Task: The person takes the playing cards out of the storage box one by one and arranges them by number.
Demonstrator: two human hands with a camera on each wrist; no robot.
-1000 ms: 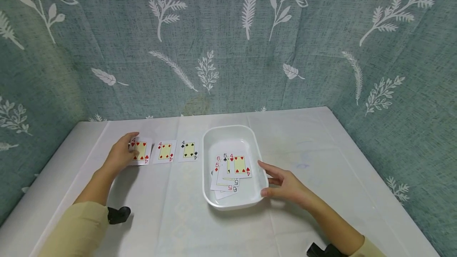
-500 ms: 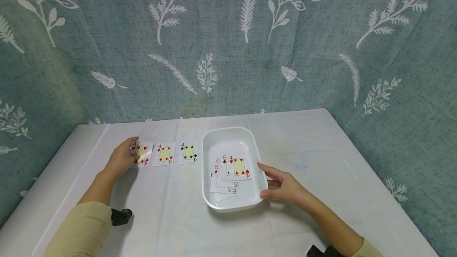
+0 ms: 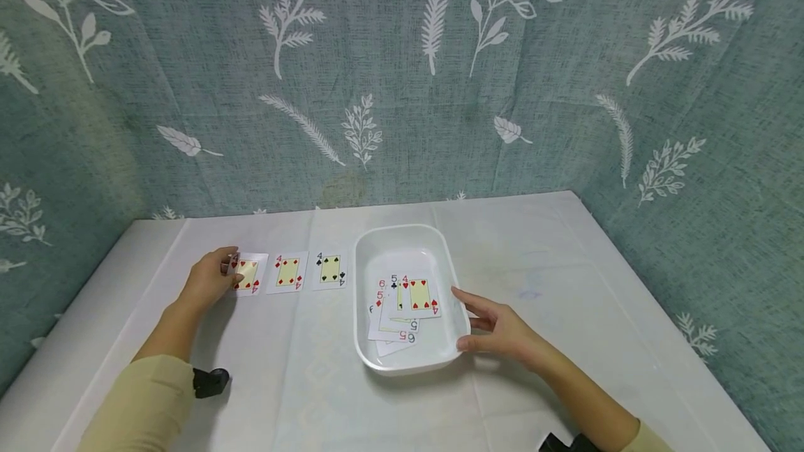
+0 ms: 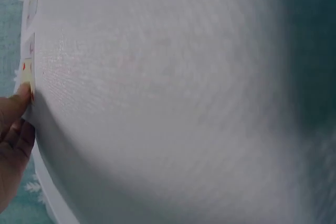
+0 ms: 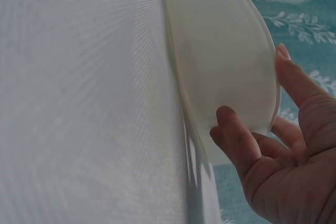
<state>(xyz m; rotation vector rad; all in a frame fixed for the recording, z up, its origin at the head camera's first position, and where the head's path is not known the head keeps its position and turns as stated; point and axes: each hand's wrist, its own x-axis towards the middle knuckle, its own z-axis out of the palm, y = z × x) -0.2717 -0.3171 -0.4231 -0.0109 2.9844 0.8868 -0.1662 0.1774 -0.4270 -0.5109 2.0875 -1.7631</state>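
With my left hand [image 3: 209,277] I pinch the leftmost card [image 3: 248,273] on the counter [image 3: 301,375]; likely light, slick, bendable, best held by its edges. My right hand's [image 3: 507,330] fingers spread against the tray [image 3: 411,241].

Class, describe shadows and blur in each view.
Head: the row of cards is legible, with a shadow beside the left arm; left wrist: the right edge is blurred, a shadow curves below the left hand; right wrist: the tray looks dim.
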